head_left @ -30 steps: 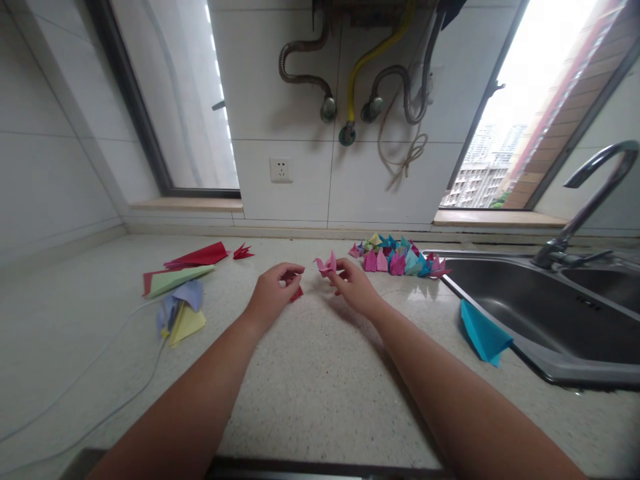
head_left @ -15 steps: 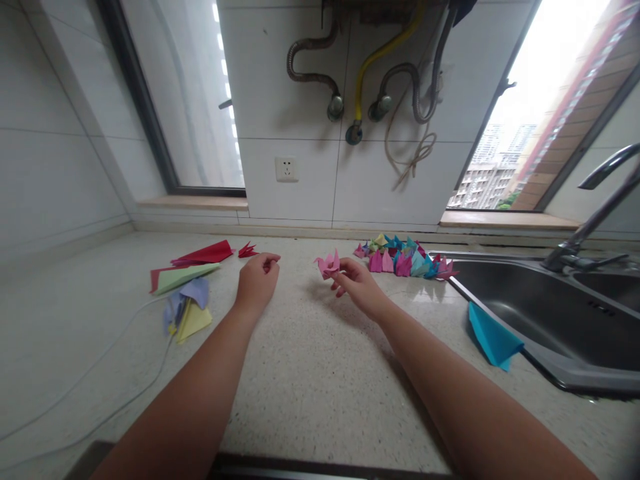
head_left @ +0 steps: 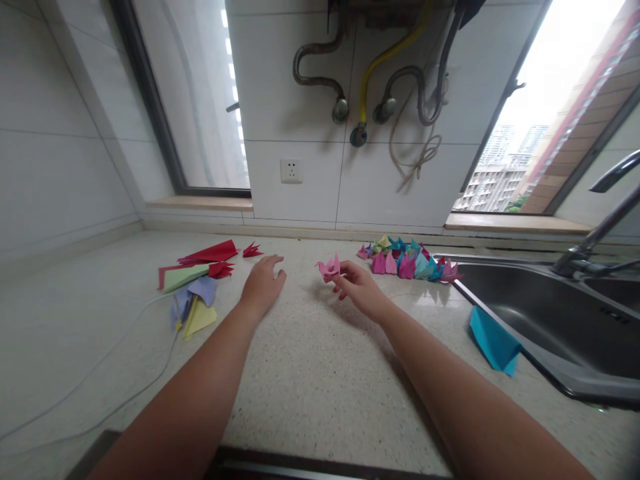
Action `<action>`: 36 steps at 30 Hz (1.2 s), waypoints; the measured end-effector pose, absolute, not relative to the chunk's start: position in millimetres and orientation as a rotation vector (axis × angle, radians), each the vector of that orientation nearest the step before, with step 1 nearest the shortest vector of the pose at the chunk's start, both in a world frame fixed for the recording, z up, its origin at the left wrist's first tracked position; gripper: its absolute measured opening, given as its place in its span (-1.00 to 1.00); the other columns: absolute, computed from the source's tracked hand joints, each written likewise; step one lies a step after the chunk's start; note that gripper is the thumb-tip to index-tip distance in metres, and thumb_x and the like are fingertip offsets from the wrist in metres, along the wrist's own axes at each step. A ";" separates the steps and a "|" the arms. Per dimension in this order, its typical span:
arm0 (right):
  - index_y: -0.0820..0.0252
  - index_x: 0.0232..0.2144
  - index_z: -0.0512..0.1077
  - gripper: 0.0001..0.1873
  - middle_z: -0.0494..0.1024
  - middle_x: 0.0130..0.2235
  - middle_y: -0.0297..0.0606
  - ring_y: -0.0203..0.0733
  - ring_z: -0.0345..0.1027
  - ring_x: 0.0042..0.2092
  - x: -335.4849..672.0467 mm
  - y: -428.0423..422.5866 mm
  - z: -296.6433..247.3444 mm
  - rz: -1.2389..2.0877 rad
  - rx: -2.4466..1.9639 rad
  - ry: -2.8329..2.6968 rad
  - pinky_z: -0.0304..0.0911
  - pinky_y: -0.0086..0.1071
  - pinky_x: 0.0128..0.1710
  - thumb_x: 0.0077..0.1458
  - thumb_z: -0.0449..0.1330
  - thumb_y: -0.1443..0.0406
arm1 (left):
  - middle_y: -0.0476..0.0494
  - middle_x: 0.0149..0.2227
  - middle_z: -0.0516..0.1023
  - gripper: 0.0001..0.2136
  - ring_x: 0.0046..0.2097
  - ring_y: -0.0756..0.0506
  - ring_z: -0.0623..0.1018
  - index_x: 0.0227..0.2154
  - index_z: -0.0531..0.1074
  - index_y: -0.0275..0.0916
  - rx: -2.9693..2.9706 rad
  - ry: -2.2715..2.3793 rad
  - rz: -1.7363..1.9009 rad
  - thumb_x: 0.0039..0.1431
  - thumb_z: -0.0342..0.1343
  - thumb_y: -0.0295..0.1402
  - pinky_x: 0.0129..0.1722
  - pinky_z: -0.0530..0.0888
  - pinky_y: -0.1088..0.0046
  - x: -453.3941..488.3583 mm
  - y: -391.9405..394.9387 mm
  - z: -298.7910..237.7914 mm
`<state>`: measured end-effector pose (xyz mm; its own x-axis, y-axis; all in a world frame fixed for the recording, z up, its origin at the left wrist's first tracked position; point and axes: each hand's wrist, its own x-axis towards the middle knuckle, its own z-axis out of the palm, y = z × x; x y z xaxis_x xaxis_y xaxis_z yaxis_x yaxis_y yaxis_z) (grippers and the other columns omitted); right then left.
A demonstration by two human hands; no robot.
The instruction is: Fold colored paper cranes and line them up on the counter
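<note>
My right hand (head_left: pixel 363 287) pinches a pink origami crane (head_left: pixel 329 268) by one side, just above the counter. To the left of it, my left hand (head_left: pixel 263 283) holds nothing, with thumb and fingers apart. Beside that hand are two small red folded-paper pieces: one red piece (head_left: pixel 252 250) lies toward the wall, and another red piece (head_left: pixel 221 269) rests by a light green folded paper (head_left: pixel 185 276). Many finished paper cranes (head_left: pixel 406 265) in pink, blue and other colours are grouped beyond my right hand, near the sink.
Larger folded papers lie on the left: red paper (head_left: pixel 213 251), lavender paper (head_left: pixel 203 291) and yellow paper (head_left: pixel 201 317). A white cable (head_left: pixel 125 333) crosses the counter there. A blue folded paper (head_left: pixel 495 340) leans by the steel sink (head_left: pixel 537 360) at right. The tiled wall stands behind.
My left hand has gone from closed to open. A second red piece now shows beside it, by the green paper. My right hand still holds the pink crane in nearly the same place.
</note>
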<state>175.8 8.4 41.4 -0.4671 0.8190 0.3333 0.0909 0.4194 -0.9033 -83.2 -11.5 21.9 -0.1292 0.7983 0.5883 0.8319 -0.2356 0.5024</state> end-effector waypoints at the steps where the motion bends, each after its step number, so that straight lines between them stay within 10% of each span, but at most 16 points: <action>1: 0.16 -0.16 0.39 -0.66 0.57 -0.16 -0.17 -0.30 0.39 -0.36 175.2 8.1 41.4 1.112 -0.775 -1.850 0.35 -0.43 -0.46 0.17 0.18 0.05 | -0.26 0.09 0.48 -0.65 0.15 -0.20 0.42 0.02 0.45 -0.30 -2.139 -1.877 -1.350 0.18 0.04 -0.41 0.24 0.27 0.22 -75.9 -13.8 22.1; 17: 0.17 -0.14 0.42 -0.70 0.49 -0.26 -0.26 -0.26 0.40 -0.31 168.5 3.9 40.8 1.103 -0.671 -1.915 0.38 -0.43 -0.44 0.15 0.21 0.12 | -0.24 -0.06 0.57 -0.58 -0.06 -0.13 0.56 0.06 0.39 -0.17 -2.850 -1.617 -2.146 0.15 0.23 -0.25 -0.09 0.46 0.33 -24.1 -36.9 33.0; 36: 0.16 -0.14 0.46 -0.66 0.48 -0.23 -0.24 -0.29 0.33 -0.34 166.9 -0.9 46.0 1.090 -0.658 -1.916 0.39 -0.42 -0.46 0.13 0.24 0.08 | -0.22 -0.17 0.60 -0.67 -0.12 -0.15 0.55 -0.16 0.54 -0.27 -2.671 -1.708 -2.220 0.09 0.28 -0.15 -0.11 0.43 0.32 -24.0 -40.0 41.5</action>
